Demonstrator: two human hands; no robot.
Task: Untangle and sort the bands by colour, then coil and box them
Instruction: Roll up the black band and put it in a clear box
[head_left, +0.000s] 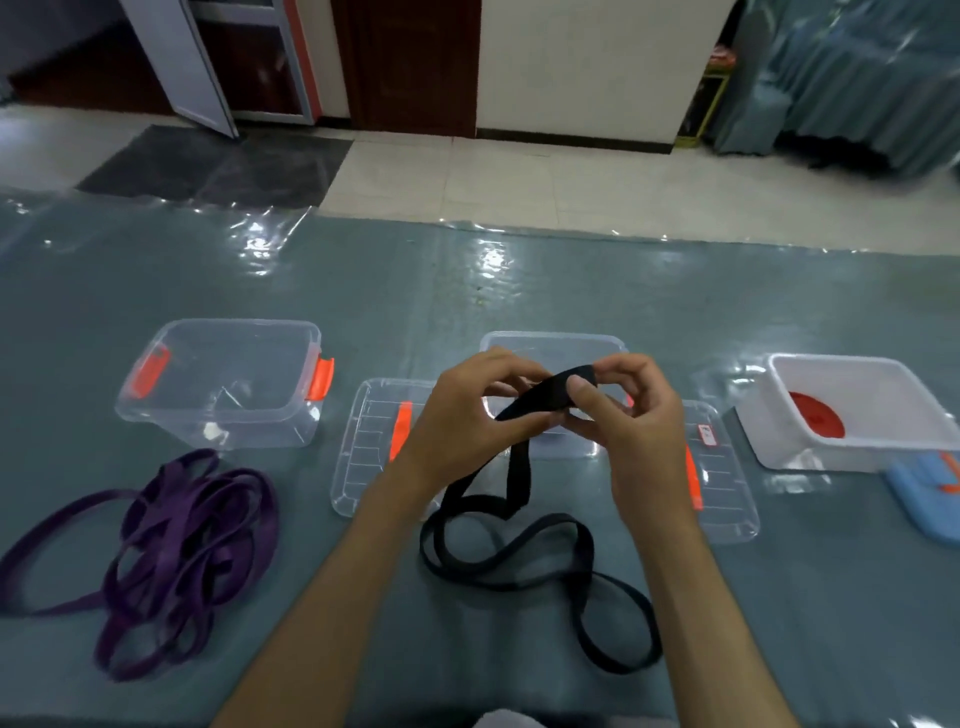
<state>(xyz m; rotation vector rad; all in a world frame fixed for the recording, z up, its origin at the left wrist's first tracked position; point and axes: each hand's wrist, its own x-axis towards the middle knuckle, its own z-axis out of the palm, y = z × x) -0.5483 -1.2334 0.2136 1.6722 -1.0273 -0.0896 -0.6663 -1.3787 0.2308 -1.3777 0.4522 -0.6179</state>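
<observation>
My left hand (467, 410) and my right hand (634, 410) both pinch the top end of a black band (519, 540), raised above the table in front of a clear box. The rest of the black band hangs down and lies in loose loops on the table between my forearms. A tangled pile of purple bands (182, 551) lies on the table at the left. A red coil (818, 421) lies inside the white box (878, 452) at the right.
A clear box with orange latches (218, 384) stands at the left, and another clear box (550, 345) behind my hands. Two clear lids (369, 452) (722, 499) lie flat beside them. A blue lid (924, 499) lies at the right edge. The table (467, 291) has a shiny plastic-covered teal cloth.
</observation>
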